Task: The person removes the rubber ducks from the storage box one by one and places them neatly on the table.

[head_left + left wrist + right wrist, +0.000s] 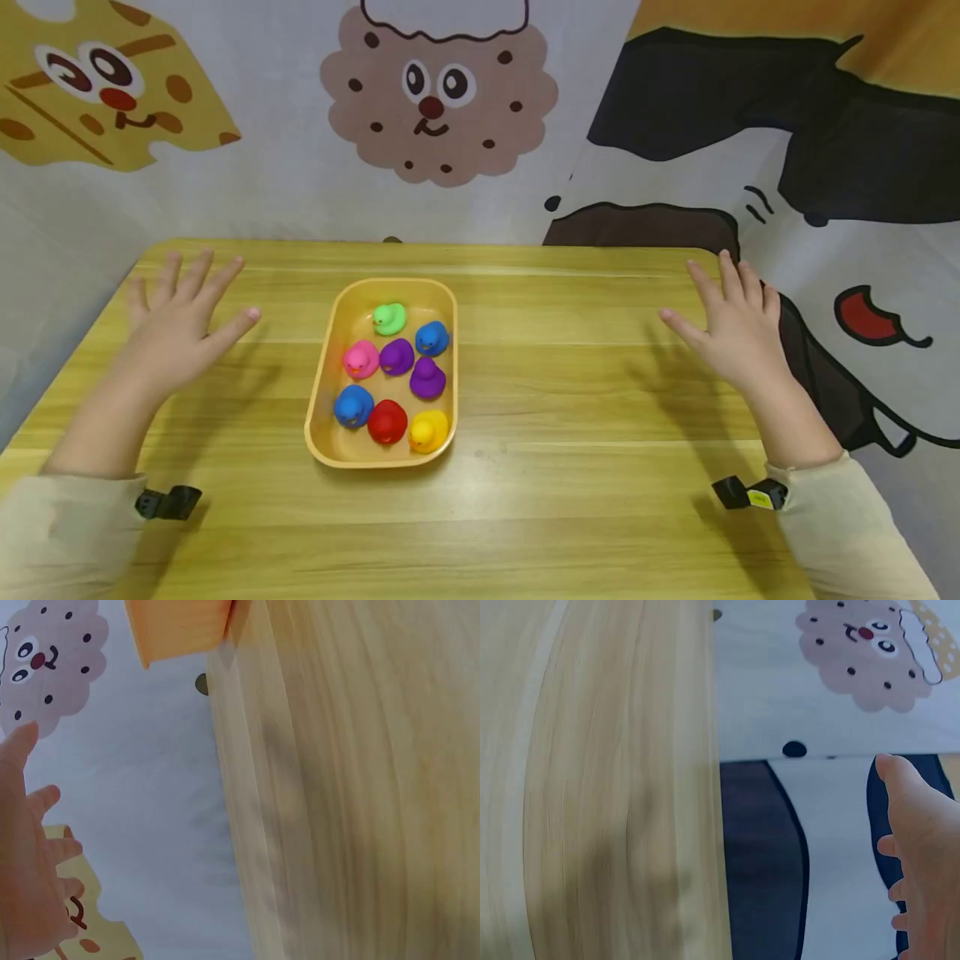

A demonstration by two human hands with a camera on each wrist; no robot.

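My left hand (176, 333) hovers over the table's left side with its fingers spread, holding nothing. On the far right, my right hand (738, 333) is likewise spread and holds nothing. Between them, nearer the left hand, stands an orange-yellow tray (318, 400) with several small toy ducks in it. A green duck (389, 318) lies at the back, near a blue duck (432, 338). Across the middle are a pink duck (361, 359) and two purple ones. Another blue duck, a red duck (387, 422) and a yellow duck (428, 432) sit at the front.
The wooden table (570, 375) has rounded far corners. Behind it hangs a pale cloth (277, 192) printed with cartoon food. Each wrist carries a small black camera, such as the left camera (168, 503). In the left wrist view, part of the tray (180, 630) shows at the top.
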